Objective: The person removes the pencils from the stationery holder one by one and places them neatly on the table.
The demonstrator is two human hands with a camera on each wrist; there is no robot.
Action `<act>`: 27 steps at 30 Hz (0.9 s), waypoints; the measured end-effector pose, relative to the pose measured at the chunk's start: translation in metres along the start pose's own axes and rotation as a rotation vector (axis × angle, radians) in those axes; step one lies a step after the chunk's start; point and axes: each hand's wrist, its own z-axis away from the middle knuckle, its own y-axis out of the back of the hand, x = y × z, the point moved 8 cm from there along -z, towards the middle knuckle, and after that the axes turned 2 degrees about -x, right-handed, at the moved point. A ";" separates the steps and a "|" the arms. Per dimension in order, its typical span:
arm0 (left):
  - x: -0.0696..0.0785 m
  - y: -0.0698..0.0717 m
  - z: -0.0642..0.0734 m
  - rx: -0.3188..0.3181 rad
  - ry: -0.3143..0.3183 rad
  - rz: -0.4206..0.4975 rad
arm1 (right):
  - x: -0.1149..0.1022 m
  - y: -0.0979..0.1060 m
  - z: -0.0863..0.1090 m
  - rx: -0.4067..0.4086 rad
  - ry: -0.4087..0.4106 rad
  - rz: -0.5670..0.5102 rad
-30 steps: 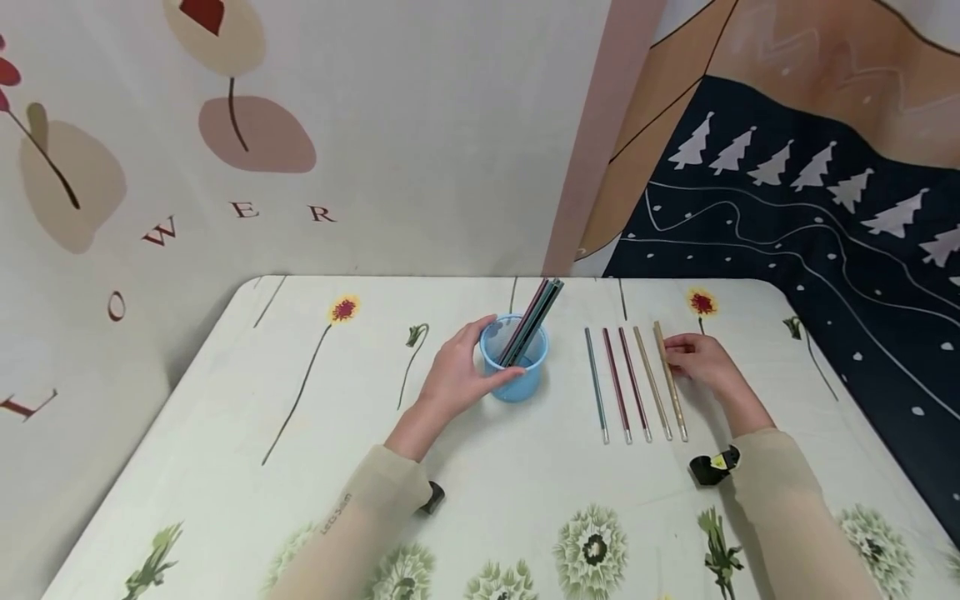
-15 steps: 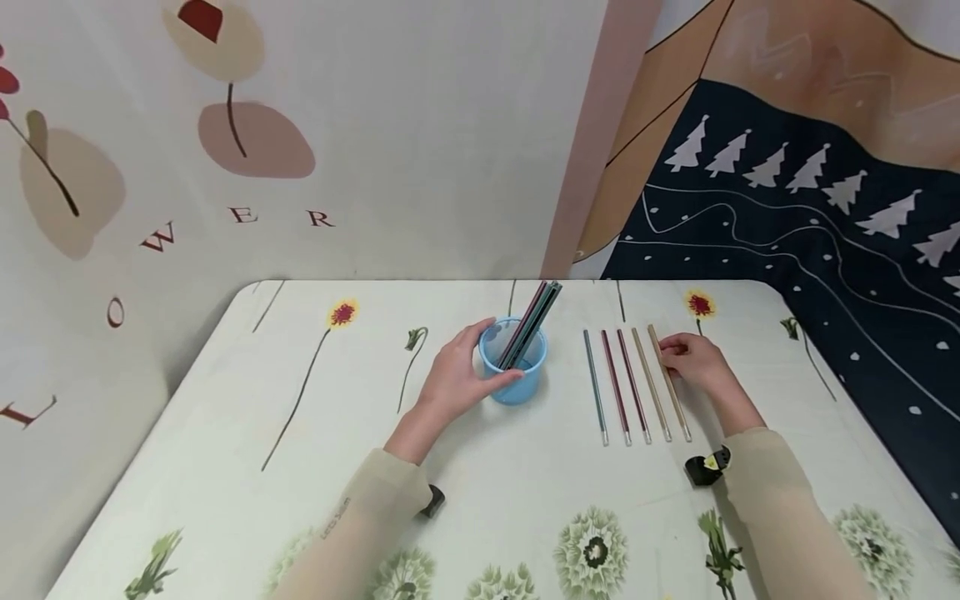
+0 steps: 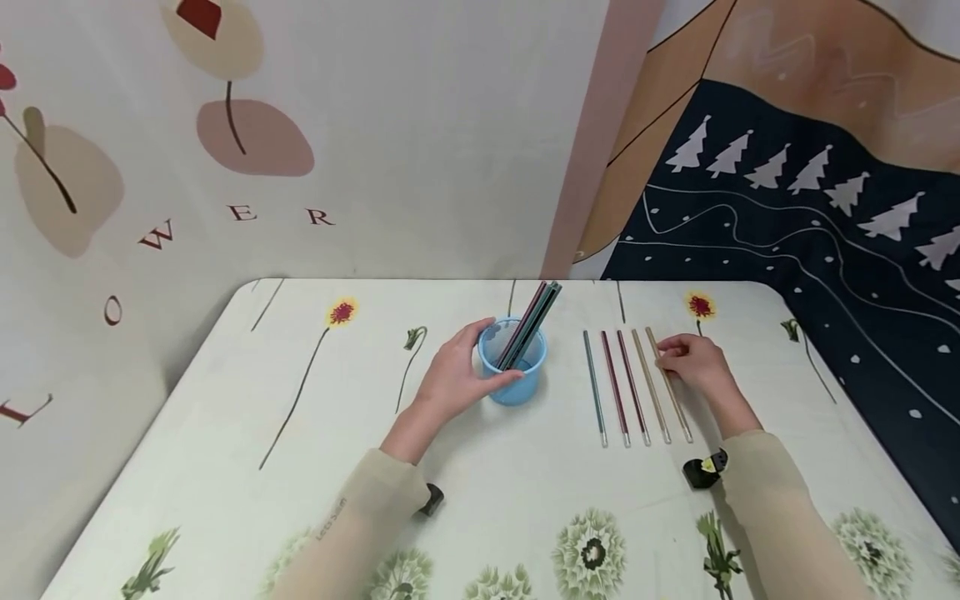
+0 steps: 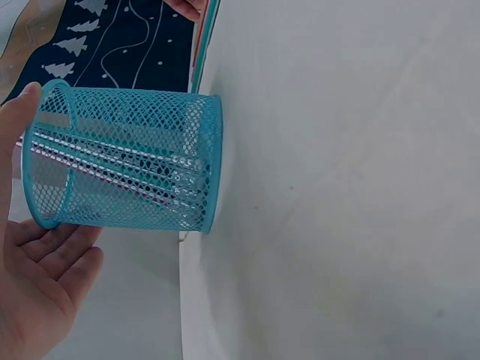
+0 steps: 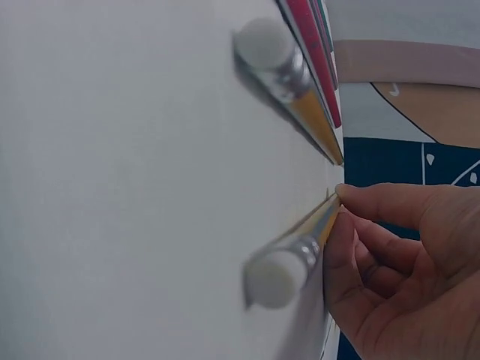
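In the head view my left hand (image 3: 450, 379) holds a light blue mesh pencil cup (image 3: 516, 392) near its rim, thumb and fingers on opposite sides. The cup stands upright, with a bundle of dark pencils (image 3: 531, 325) leaning inside it. My right hand (image 3: 701, 362) pinches the rightmost gold pencil (image 3: 676, 400) near its far end between thumb and finger. In the right wrist view its white eraser (image 5: 276, 277) points toward the camera. Left of it lie another gold pencil (image 3: 652, 390), two dark red pencils (image 3: 615, 387) and a teal pencil (image 3: 595, 387), side by side.
A white flower-printed cloth (image 3: 322, 500) covers the table. Behind it hangs a pale printed curtain (image 3: 420, 167), with a navy tree-patterned fabric (image 3: 720, 208) at the right. Black wrist cameras (image 3: 701, 473) sit at both cuffs.
My right hand has shifted slightly left, bringing the far end of the rightmost gold pencil closer to the row and nearly parallel with it. My left hand and the cup stay put.
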 end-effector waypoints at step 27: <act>-0.002 -0.006 -0.009 -0.142 -0.045 0.104 | -0.052 0.027 0.015 0.255 0.141 -0.274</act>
